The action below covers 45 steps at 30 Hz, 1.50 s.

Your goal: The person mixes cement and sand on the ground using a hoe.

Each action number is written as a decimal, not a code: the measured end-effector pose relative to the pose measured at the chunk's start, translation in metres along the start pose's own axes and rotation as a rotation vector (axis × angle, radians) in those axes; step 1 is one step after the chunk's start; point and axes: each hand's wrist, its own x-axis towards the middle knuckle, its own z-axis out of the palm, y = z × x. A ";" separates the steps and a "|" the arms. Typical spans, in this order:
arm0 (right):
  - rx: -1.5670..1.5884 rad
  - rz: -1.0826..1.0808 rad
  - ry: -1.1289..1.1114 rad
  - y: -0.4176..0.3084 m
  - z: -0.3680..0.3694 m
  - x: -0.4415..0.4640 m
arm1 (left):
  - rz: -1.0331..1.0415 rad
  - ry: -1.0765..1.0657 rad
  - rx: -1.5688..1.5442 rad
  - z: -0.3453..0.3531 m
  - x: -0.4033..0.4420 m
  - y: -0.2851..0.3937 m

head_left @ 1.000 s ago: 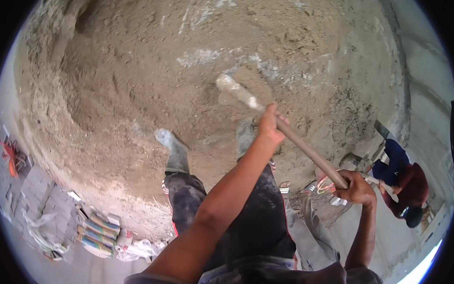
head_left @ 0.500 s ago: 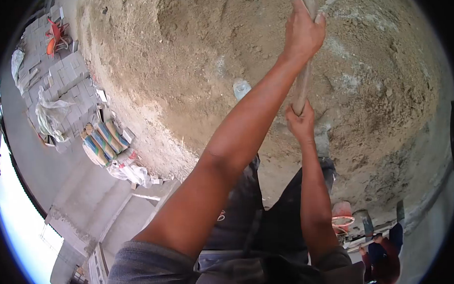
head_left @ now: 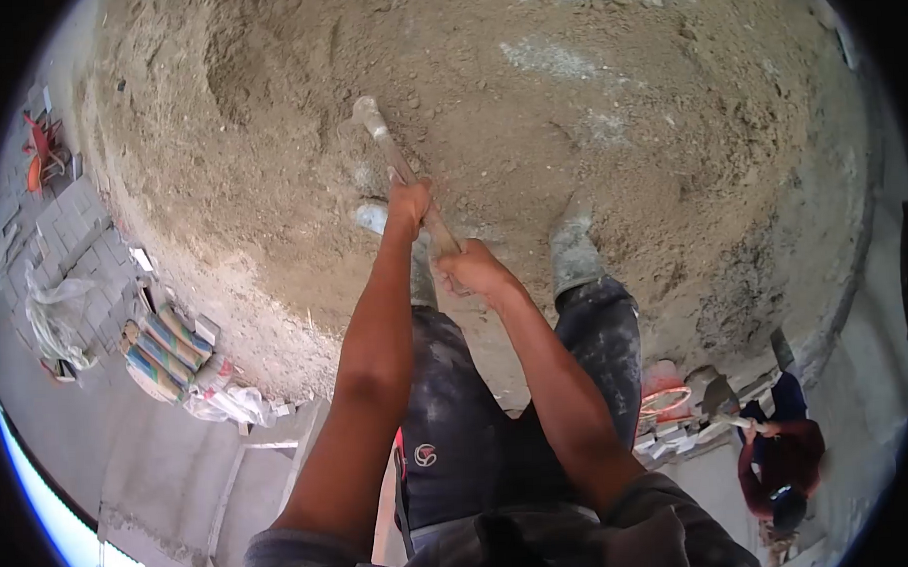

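Observation:
My left hand [head_left: 409, 203] is wrapped around the wooden handle of a hoe [head_left: 438, 232], nearer to its head. Lower on the same handle, close to my legs, my right hand [head_left: 477, 270] is closed too. The thick head end of the hoe rests against the sand, and its blade cannot be made out. Under and ahead of it spreads a large heap of brown sand [head_left: 489, 132] with whitish patches. My boots stand at the near side of the heap, the right one [head_left: 575, 247] dusted grey.
At left lie stacked paving blocks [head_left: 77, 222], filled bags [head_left: 168, 345], white plastic sacks [head_left: 233, 403] and a red wheelbarrow [head_left: 41, 153]. A reddish bucket [head_left: 664, 391] stands at lower right. Beyond it another person [head_left: 783, 462] holds a long handle.
Both hands have come down and left, closer to my body, with the hoe. Its head end now shows on the sand. My view has shifted, revealing more of the other person.

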 end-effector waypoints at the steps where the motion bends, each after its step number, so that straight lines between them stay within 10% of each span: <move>1: 0.019 0.006 -0.007 -0.007 -0.020 -0.020 | -0.032 -0.095 -0.173 0.013 0.012 -0.004; 6: -0.234 0.052 0.181 0.022 -0.125 -0.200 | -0.345 -0.298 -0.841 0.135 -0.036 -0.013; 14: -0.978 -0.027 1.061 0.189 -0.211 -0.476 | -0.608 -0.738 -0.774 0.330 -0.307 -0.077; 23: -0.896 -0.480 1.010 0.169 -0.129 -0.302 | 0.260 -0.682 -0.369 0.126 -0.260 0.035; 26: -0.898 -0.488 0.863 0.091 -0.080 -0.293 | 0.518 -0.245 0.707 -0.010 -0.167 -0.031; 28: -0.896 -0.466 0.778 0.046 -0.055 -0.278 | 0.298 0.024 1.425 -0.085 -0.192 -0.071; 30: -0.883 -0.379 0.739 0.011 -0.038 -0.247 | 0.082 -0.134 1.324 -0.155 -0.158 -0.163; 35: -1.006 -0.189 0.800 -0.020 0.014 -0.128 | -0.118 0.115 1.018 -0.144 -0.173 -0.151; 41: -0.900 -0.822 1.164 -0.040 0.095 -0.046 | -0.137 0.160 0.968 -0.155 -0.183 -0.124; 45: -0.912 -0.595 1.092 -0.062 0.104 -0.047 | -0.143 0.121 0.897 -0.168 -0.169 -0.126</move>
